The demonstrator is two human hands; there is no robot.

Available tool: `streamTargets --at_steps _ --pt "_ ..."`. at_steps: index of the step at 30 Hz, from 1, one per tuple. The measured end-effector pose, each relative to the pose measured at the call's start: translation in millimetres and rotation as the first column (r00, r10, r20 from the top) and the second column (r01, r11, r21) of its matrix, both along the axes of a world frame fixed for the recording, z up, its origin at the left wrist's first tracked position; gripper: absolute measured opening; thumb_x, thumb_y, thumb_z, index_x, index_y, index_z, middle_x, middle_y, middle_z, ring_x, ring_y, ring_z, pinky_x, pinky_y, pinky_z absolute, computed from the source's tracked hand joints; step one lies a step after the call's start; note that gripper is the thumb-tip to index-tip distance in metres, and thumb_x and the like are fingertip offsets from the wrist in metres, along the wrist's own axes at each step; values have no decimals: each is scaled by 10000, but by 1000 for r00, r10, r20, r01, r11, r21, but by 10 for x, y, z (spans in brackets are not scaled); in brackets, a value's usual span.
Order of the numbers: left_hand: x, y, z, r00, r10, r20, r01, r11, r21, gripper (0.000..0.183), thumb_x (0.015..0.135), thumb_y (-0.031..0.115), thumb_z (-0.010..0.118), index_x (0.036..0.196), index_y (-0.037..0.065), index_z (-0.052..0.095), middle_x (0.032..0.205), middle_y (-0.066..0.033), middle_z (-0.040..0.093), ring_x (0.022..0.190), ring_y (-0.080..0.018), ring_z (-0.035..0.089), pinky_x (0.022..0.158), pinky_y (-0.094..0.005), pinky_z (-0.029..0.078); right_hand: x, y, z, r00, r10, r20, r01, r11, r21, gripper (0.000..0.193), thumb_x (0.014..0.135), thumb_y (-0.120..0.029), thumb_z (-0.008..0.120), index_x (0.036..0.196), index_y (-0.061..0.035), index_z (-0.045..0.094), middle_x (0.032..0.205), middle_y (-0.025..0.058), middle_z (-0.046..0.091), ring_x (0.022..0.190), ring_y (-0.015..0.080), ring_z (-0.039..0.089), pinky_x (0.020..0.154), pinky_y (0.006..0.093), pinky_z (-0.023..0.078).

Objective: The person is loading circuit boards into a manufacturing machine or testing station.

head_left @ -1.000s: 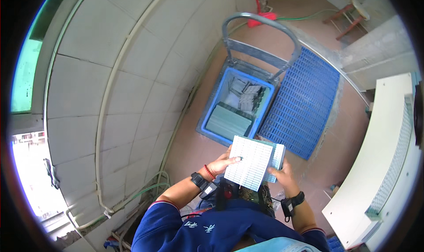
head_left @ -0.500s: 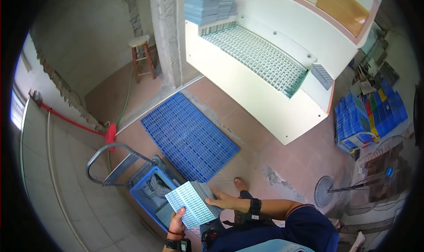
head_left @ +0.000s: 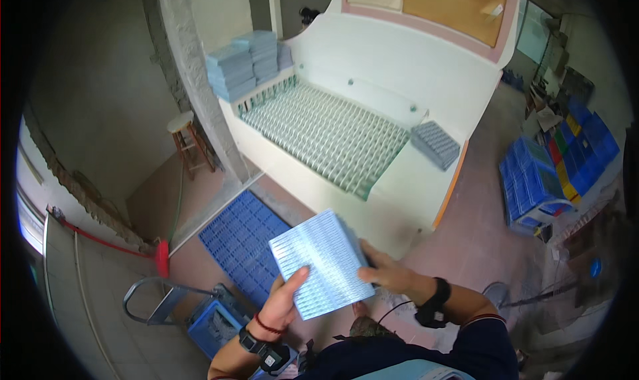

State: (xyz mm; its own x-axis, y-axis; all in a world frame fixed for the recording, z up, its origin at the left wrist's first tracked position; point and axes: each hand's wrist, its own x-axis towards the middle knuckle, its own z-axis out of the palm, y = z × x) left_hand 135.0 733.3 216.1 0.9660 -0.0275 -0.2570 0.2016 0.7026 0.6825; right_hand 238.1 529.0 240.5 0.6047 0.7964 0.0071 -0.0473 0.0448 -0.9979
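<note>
Between my two hands is a thick stack of flat, pale blue-white circuit board panels point(head_left: 323, 263), the top one covered in a fine grid pattern. My left hand point(head_left: 283, 303) grips the lower left edge, its thumb on the top panel. My right hand point(head_left: 389, 273) is closed on the right side, its thumb at the edge of the face. Ahead stands a white machine point(head_left: 279, 157) with a bed of rollers point(head_left: 326, 134). More stacked panels point(head_left: 239, 67) lie on its left end, and a small grey stack point(head_left: 436, 144) rests on its right end.
On the floor is a blue slatted pallet point(head_left: 239, 240). A cart handle point(head_left: 143, 293) and blue crate point(head_left: 213, 327) are at lower left. Blue bins point(head_left: 532, 177) stand at right, a wooden stool point(head_left: 190, 140) at far left. A red hose point(head_left: 100, 237) runs along the left.
Both hands have lifted the panel stack up and to the right, away from the blue crate. The view has shifted closer to the white machine.
</note>
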Motion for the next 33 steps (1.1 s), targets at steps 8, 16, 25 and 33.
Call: streamTargets --at_steps 8,16,25,33 --pt "2311 -1555 754 962 -84 261 98 994 -43 445 911 234 486 1259 -23 382 1221 -126 496 1097 -216 507 951 -329 414 2066 -1526 933 967 -97 -236 89 995 -41 669 796 -359 617 1277 37 371 1221 150 490 1109 231 496 914 341 422" --pt "3813 -2173 670 947 -160 280 194 976 -99 465 906 230 492 1260 -38 352 1234 -144 467 1127 -248 477 960 -354 409 3340 -2137 988 948 -253 -192 232 965 -125 634 782 -405 603 1228 18 446 1210 144 501 1091 244 501 936 362 396" --pt "4121 -2615 673 983 -166 81 158 983 98 560 866 272 552 1267 -50 332 1231 -171 461 1119 -280 488 924 -369 437 3861 -2552 498 932 -92 -351 152 977 148 557 808 -365 592 1195 17 472 1151 130 539 1030 226 529 900 343 417" --pt "4042 -2504 688 984 -176 37 165 963 213 760 809 515 534 1353 68 245 1358 -191 310 1262 -388 281 866 -711 255 3934 -2659 774 957 -226 182 252 958 -134 450 884 -329 522 1101 64 554 1078 99 580 1018 165 512 920 268 356"
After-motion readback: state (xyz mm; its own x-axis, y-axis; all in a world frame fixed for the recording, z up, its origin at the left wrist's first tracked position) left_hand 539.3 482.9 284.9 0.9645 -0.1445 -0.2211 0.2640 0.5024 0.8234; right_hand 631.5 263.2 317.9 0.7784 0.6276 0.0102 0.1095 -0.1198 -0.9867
